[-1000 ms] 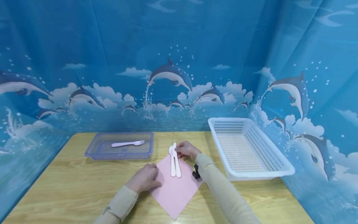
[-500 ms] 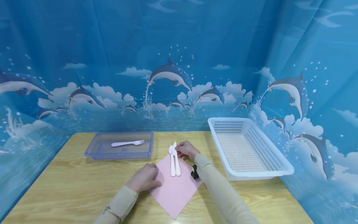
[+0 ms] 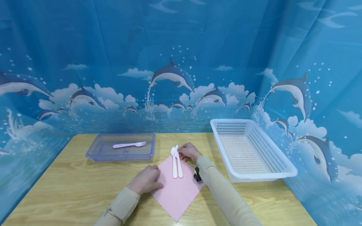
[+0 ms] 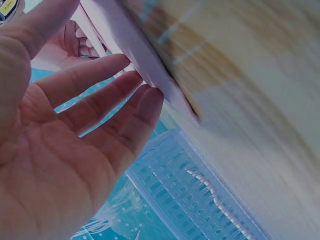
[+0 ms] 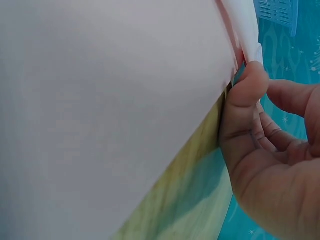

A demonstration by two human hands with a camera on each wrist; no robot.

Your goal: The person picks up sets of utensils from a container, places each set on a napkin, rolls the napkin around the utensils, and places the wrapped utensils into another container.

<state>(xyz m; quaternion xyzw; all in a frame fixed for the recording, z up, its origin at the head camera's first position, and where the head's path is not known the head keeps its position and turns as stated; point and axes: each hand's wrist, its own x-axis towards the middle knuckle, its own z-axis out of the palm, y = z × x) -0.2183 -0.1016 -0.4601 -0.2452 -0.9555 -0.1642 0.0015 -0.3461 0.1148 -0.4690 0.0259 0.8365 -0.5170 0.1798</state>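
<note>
A pink square napkin [image 3: 176, 197] lies cornerwise on the table, with a white spoon [image 3: 174, 163] and a white knife [image 3: 179, 164] side by side on its upper half. Both tips reach past the far corner. My right hand [image 3: 190, 152] pinches the knife near its blade end; in the right wrist view the thumb [image 5: 250, 82] and forefinger meet at that end. On the napkin's left corner rests my left hand [image 3: 145, 179]. Its fingers [image 4: 120, 105] are loosely extended in the left wrist view, their tips at the napkin's edge, holding nothing.
A purple plastic basket [image 3: 91, 156] with a pale fork [image 3: 128, 145] in it stands at the back left. On the right is a large white perforated basket [image 3: 234, 176]. A blue dolphin-print curtain [image 3: 118, 62] surrounds the wooden table [image 3: 70, 191].
The knife has shifted very slightly, its tip now a little nearer me. The left hand, spoon and napkin stay practically where they were.
</note>
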